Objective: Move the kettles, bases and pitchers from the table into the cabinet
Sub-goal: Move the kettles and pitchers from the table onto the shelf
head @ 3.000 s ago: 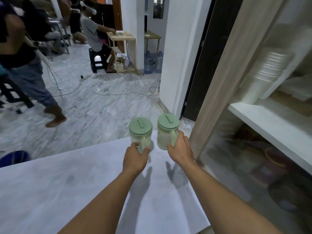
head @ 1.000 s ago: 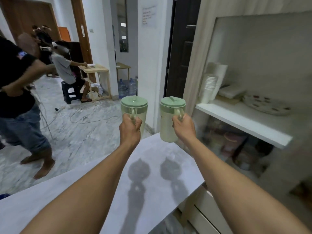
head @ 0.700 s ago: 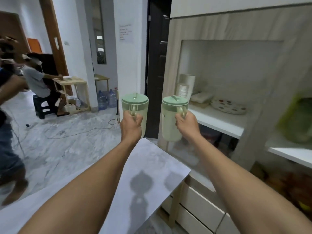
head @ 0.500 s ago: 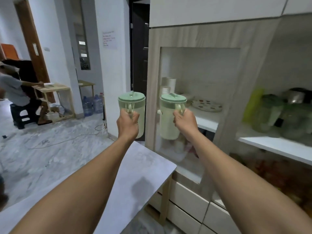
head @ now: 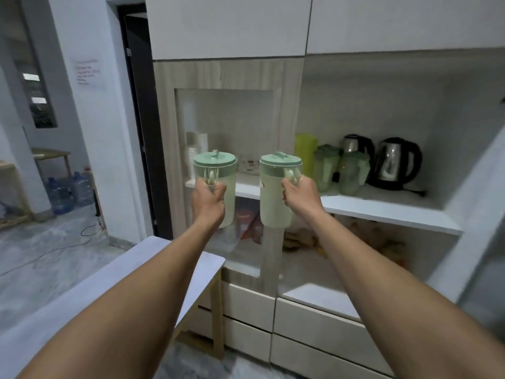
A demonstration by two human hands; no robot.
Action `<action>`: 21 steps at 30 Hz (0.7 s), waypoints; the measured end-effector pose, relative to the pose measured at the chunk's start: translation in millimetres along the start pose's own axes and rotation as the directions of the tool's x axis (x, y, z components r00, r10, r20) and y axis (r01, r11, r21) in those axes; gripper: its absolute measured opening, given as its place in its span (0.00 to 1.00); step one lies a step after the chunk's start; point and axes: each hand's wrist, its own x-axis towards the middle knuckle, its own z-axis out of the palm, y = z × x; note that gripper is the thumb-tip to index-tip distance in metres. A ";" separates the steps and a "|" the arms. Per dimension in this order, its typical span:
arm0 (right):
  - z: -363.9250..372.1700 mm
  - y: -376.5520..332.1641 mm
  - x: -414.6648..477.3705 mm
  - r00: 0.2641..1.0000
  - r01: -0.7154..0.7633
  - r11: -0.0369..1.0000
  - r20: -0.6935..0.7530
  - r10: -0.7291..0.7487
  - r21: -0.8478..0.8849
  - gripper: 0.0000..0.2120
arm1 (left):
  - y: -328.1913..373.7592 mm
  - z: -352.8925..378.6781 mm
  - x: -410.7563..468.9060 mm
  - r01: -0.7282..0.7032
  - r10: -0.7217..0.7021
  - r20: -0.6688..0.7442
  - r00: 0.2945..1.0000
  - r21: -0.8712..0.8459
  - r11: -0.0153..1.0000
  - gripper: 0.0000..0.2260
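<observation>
In front of the cabinet (head: 226, 75), I hold two green lidded pitchers upright, clear of the bench (head: 153, 258) — my left hand (head: 209, 196) curled round the left pitcher (head: 218, 170) handle, my right hand (head: 299, 194) round the right pitcher (head: 274, 187) handle. Step in hand: carry to the shelf (head: 382, 209). The next move probably calls for a level set-down on bare shelf — without knocking the stored pitchers (head: 352, 173) and kettles (head: 396, 162).

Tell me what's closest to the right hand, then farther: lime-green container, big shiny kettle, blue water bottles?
1. Lime-green container, on the shelf just beyond the right hand.
2. Big shiny kettle, farthest right on that shelf.
3. Blue water bottles, far left on the floor.
</observation>
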 end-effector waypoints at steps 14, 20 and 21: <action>-151.0 22.6 -9.5 0.968 -0.073 0.992 -0.247 0.045 -0.102 0.10 | 79.8 124.6 -40.1 -0.079 0.105 0.235 0.966 -0.120 0.990 0.05; -197.0 35.2 7.3 0.927 -0.114 0.985 -0.371 0.058 -0.130 0.12 | 104.0 180.6 -33.0 -0.089 0.172 0.344 0.923 -0.246 0.965 0.05; -202.7 36.4 9.9 0.919 -0.114 0.986 -0.389 0.057 -0.125 0.12 | 106.3 188.8 -30.2 -0.094 0.180 0.350 0.919 -0.250 0.964 0.05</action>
